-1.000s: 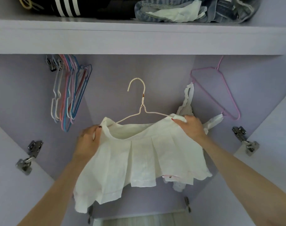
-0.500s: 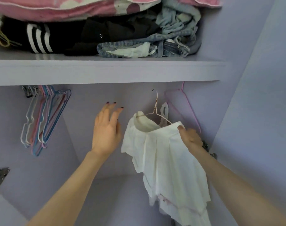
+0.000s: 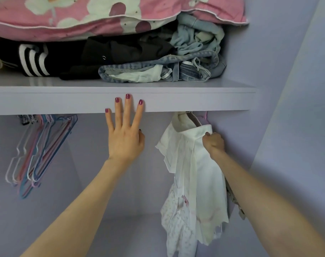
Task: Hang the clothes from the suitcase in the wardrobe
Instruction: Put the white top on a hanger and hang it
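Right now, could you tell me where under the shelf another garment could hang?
Free: between the bunched coloured wire hangers and the white pleated skirt, behind the left hand. Crowded: the right end, where the right hand grips the skirt.

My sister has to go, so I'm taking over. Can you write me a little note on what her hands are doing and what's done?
Left hand: open, fingers spread, tips against the shelf edge.
Right hand: grips the white skirt at its waistband.
The skirt hangs under the shelf at the right, its hanger hook hidden behind the shelf edge.
Empty hangers hang at the left.
Left: check the hook sits, let go. The suitcase is not in view.
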`<state>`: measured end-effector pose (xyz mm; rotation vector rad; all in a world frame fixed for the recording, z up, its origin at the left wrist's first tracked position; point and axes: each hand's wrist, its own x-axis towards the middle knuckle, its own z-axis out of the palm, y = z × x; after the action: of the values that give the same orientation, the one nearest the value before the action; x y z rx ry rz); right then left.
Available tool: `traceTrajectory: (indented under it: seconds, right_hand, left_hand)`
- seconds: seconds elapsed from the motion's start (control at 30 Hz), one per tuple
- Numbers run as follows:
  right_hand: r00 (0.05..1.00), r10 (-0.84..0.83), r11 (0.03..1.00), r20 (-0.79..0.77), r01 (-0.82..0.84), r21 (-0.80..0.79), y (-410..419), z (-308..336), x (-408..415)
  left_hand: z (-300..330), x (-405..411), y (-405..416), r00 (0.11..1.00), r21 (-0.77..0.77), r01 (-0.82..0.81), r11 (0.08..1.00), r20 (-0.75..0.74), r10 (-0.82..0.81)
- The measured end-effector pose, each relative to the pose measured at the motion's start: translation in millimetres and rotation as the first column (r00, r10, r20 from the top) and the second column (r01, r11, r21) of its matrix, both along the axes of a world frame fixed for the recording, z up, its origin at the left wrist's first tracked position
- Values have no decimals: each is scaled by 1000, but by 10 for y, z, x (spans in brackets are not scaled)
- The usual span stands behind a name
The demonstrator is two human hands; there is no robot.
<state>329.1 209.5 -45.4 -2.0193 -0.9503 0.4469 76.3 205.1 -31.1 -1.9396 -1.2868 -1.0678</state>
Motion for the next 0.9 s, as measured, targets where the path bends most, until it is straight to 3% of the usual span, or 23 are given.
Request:
traceTrajectory:
  seconds: [0.17, 0.5, 0.73, 0.9]
  right_hand:
    - [999, 36, 998, 4, -36, -48, 151, -166, 9]
    - [995, -89, 993, -35, 86, -84, 113, -247, 249]
    - [986, -81, 995, -148, 72, -66, -75, -348, 181]
    - [998, -10, 1000, -70, 8, -22, -616, -560, 124]
  left_hand:
    - [-32, 25, 66, 999, 67, -45, 997, 7, 44]
    - [-55, 85, 61, 994, 59, -110, 992, 31, 108]
    - [-190, 186, -155, 987, -119, -123, 985, 86, 134]
    - [-461, 256, -493, 988, -389, 10, 921, 148, 52]
